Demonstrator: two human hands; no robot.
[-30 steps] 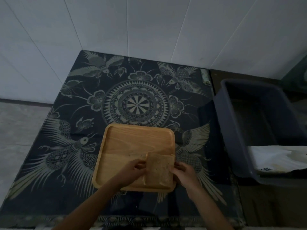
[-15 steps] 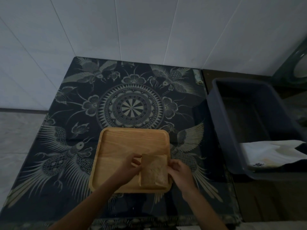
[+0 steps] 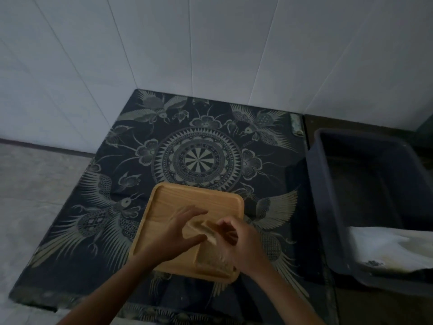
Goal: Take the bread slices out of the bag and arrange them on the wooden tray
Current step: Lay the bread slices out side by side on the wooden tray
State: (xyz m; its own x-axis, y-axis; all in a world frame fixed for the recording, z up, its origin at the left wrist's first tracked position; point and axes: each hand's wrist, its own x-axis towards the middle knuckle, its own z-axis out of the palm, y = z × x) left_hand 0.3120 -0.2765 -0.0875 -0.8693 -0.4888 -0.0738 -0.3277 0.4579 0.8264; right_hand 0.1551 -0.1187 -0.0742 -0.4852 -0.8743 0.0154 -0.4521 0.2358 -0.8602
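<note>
The square wooden tray (image 3: 187,198) lies on the dark patterned table. On its near right corner sits the bread bag (image 3: 212,261) with brown slices inside, partly hidden by my right hand. Both hands meet just above it. My left hand (image 3: 175,233) pinches a pale bread slice (image 3: 196,229) that is lifted and bent. My right hand (image 3: 242,241) grips the same slice at its right end, over the bag's top. The picture is dim and the fingers are blurred.
A black cloth with a mandala and bird print (image 3: 199,158) covers the table. A dark plastic bin (image 3: 328,207) stands right of the tray, with white paper or cloth (image 3: 386,247) in its near end. White wall panels rise behind; grey floor lies to the left.
Both hands were at the sides of the flat bread pack. Now they have come together above it and a pale slice is raised between them. The camera tilted up slightly.
</note>
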